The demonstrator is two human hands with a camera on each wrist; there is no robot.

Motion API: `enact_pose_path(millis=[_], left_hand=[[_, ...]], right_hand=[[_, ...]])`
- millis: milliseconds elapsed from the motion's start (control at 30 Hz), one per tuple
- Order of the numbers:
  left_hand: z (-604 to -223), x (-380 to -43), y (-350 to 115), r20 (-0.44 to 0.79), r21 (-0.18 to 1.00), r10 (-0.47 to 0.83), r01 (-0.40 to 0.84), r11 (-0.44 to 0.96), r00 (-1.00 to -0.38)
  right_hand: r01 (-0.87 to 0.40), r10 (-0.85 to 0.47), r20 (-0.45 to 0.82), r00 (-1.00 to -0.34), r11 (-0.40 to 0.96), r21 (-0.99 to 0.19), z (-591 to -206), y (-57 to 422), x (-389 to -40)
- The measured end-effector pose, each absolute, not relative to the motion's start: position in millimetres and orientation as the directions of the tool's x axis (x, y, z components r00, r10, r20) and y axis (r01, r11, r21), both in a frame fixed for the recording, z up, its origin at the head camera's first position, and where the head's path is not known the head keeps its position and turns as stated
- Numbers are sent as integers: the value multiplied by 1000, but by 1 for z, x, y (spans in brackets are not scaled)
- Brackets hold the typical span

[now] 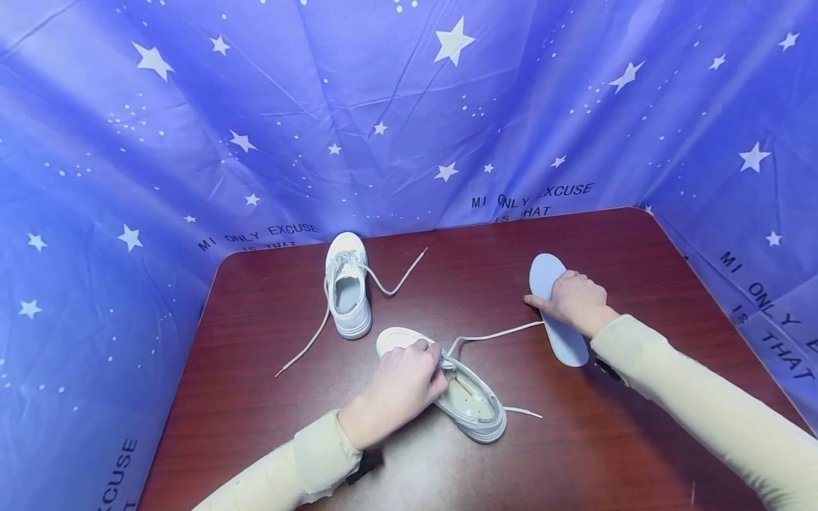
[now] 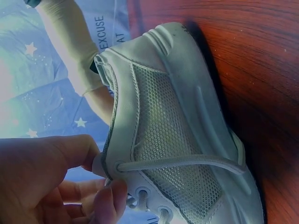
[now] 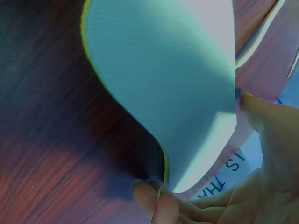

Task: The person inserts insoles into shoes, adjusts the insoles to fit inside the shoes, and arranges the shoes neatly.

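My left hand point(image 1: 399, 376) pinches a white lace-up sneaker point(image 1: 488, 428) at its tongue, near the top eyelets. The sneaker lies at a slant on the table, toe to the far left, and its pale inner sole with small holes shows. Mesh fills the side panel point(image 2: 163, 116) in the left wrist view. Farther right, my right hand point(image 1: 578, 301) holds a light-blue insole point(image 1: 566, 346) across its width, thumb at one edge and fingertips at the other. A thin yellow rim point(image 3: 96, 70) runs along the insole in the right wrist view.
A second white sneaker point(image 1: 356, 323) stands at the back left, a grey insole point(image 1: 349, 294) inside it. Its loose laces point(image 1: 396, 287) spread to both sides. The held sneaker's lace point(image 1: 495, 333) reaches to the insole. Blue star-printed curtains point(image 1: 383, 92) enclose the reddish-brown table point(image 1: 268, 298).
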State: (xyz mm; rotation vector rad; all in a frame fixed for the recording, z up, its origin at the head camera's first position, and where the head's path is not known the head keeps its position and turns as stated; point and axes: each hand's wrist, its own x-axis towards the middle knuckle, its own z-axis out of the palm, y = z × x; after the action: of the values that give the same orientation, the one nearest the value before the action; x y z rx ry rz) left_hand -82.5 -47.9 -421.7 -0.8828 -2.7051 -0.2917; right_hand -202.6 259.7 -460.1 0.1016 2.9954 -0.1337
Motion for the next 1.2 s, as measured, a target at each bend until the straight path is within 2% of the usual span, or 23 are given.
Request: enact_pose_path(millis=[633,900,1200], left_hand=[[-425,-83,-47,374,127,547,625,770,-749],[-425,-83,-47,376,133,537,618,775,-755],[-425,-84,-49,359,150,528,607,781,-769]], right_hand=[[31,4,-137,-991,981,-191,-459,261,-204],[1,-19,-83,-996,972,-235,-464,260,-198],[-124,-118,40,-992,963,-238,-455,253,-184]])
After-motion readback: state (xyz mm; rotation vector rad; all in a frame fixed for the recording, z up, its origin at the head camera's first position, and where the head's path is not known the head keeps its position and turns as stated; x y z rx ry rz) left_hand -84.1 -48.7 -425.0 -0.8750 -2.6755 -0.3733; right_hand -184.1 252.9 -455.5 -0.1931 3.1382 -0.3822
